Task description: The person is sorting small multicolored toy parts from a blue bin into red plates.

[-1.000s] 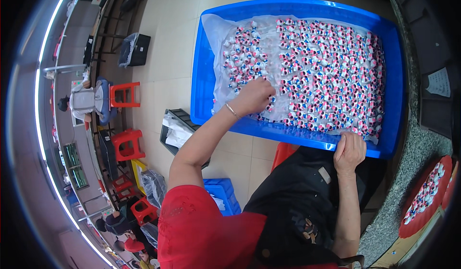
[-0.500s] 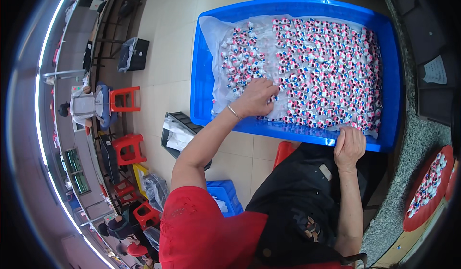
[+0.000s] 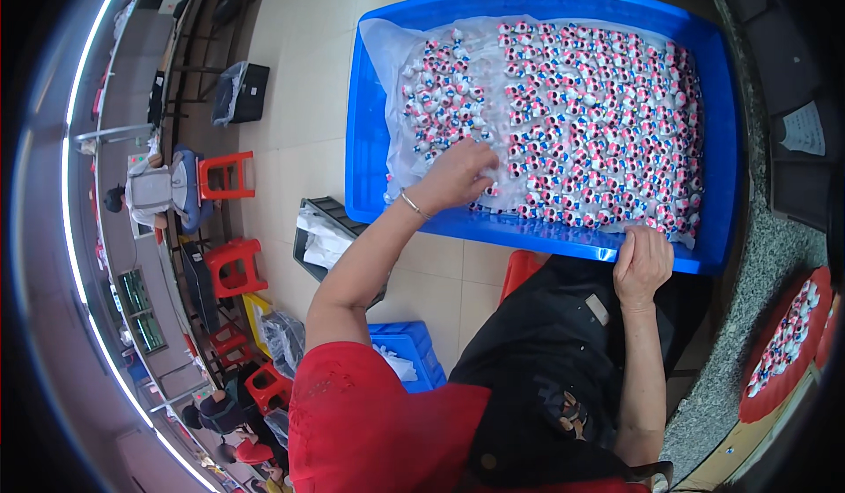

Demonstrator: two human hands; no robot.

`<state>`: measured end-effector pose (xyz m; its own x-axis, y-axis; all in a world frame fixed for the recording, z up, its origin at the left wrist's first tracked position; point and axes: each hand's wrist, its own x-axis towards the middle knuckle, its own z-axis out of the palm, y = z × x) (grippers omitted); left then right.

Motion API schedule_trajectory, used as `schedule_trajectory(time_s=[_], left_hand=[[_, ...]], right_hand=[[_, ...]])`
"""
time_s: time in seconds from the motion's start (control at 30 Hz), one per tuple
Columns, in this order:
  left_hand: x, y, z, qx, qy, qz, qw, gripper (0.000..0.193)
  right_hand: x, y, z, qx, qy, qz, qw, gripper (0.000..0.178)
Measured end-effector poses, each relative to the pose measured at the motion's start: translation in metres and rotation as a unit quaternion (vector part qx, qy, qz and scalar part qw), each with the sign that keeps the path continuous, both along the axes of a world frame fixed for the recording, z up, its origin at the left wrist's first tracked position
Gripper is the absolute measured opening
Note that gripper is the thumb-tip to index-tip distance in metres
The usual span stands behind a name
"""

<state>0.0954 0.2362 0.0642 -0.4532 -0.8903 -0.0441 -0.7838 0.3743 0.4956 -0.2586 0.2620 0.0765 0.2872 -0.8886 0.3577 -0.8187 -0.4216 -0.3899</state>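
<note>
A large blue plastic tub [image 3: 539, 231] is lined with white sheeting [image 3: 385, 46]. Rows of small white, pink and blue figurines [image 3: 607, 123] fill its middle and right side. A looser group of similar figurines [image 3: 443, 88] lies at the left, across a strip of bare sheeting. My left hand [image 3: 456, 176] is over the near end of that strip, fingers curled; whether a figurine is in them is hidden. At the tub's near rim, toward the right, my right hand [image 3: 643, 264] is closed over the edge.
Right of the tub runs a speckled stone counter [image 3: 717, 396] with a red dish [image 3: 764, 392] of figurines. Below left are a dark crate [image 3: 310, 268] and a blue bin [image 3: 409, 352] with white sheets. Red stools [image 3: 227, 176] and seated people line the far-left benches.
My left hand has shifted slightly left, off the edge of the dense rows. My right hand stays on the rim. The tub appears slightly higher in view.
</note>
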Motion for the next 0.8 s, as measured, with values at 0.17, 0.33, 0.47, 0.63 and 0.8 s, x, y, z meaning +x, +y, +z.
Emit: schedule_trajectory(time_s=[0.17,0.33,0.47,0.63,0.8], left_hand=[[-0.013,0.015,-0.001,-0.018,-0.116,-0.056,0.992,0.026],[-0.017,0.011,-0.006,-0.002,-0.161,-0.078,0.984,0.027],[-0.019,0.014,0.004,0.052,-0.029,-0.025,0.998,0.03],[-0.031,0.012,0.002,0.064,-0.035,-0.03,0.997,0.031],[-0.042,0.001,0.0,0.04,-0.029,-0.068,0.996,0.029]], right_hand=[[0.001,-0.001,0.0,-0.004,0.002,0.001,1.0,0.01],[0.002,-0.001,-0.002,-0.011,0.002,-0.001,1.0,0.007],[0.002,-0.001,-0.001,-0.006,-0.001,-0.009,1.0,0.007],[0.002,-0.001,-0.002,-0.011,-0.002,-0.004,1.0,0.007],[0.002,-0.002,-0.001,-0.016,-0.006,-0.002,1.0,0.007]])
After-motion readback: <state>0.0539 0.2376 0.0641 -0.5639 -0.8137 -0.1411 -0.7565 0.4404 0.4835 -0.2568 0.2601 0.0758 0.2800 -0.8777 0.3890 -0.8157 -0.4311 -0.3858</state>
